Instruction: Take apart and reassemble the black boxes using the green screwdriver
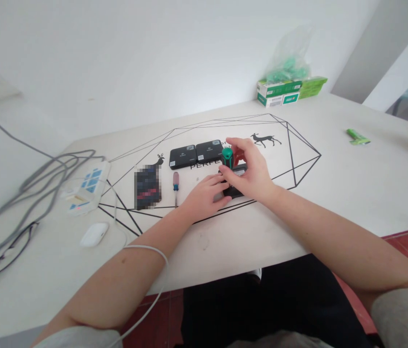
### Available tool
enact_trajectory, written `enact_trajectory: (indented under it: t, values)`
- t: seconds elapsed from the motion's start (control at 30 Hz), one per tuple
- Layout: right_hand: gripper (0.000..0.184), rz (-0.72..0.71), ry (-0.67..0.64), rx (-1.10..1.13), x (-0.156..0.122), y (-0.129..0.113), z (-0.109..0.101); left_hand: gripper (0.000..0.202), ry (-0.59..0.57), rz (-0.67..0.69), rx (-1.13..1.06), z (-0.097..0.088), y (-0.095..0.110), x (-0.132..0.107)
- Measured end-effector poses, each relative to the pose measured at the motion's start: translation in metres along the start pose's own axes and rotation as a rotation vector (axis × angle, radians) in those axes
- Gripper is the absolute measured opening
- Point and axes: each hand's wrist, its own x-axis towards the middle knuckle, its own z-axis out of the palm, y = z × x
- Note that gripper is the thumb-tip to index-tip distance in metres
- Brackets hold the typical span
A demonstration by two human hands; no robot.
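My right hand [249, 169] grips a screwdriver with a green and red handle [227, 155], held upright over a small black box [233, 189] on the white table [334, 193]. My left hand [204, 195] lies flat against the left side of that box, steadying it. The screwdriver's tip is hidden behind my fingers. Just behind stand two more black boxes [183, 156] [209, 151] side by side.
A second small screwdriver [175, 186] lies left of my left hand, beside a blurred dark object [147, 186]. Farther left are a power strip [90, 186], grey cables [44, 169], a white earbud case [94, 235] and glasses [4, 256]. Green cartons [279, 92] and a green lighter [358, 137] lie at the back right.
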Motion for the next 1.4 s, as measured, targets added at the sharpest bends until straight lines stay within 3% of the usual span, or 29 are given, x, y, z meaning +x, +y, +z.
enact_trajectory:
  t: [0.73, 1.03, 1.13, 1.27, 1.4]
  values:
    - [0.042, 0.018, 0.106, 0.006, 0.003, 0.003, -0.004, 0.042, -0.005, -0.041, 0.021, 0.004, -0.004, -0.004]
    - [0.050, 0.132, 0.163, 0.143, 0.003, 0.009, 0.002, 0.023, 0.130, -0.041, 0.039, 0.003, -0.001, -0.002]
    - [0.052, 0.117, 0.178, 0.112, 0.004, 0.024, 0.002, 0.024, 0.210, -0.114, 0.106, 0.002, -0.009, -0.001]
    - [0.053, 0.128, 0.242, -0.005, 0.012, 0.067, -0.010, 0.022, 0.293, -0.332, 0.317, -0.003, -0.024, -0.003]
    - [0.043, 0.335, 0.339, -0.110, 0.019, 0.110, -0.028, 0.020, 0.298, -0.473, 0.437, -0.007, -0.035, -0.006]
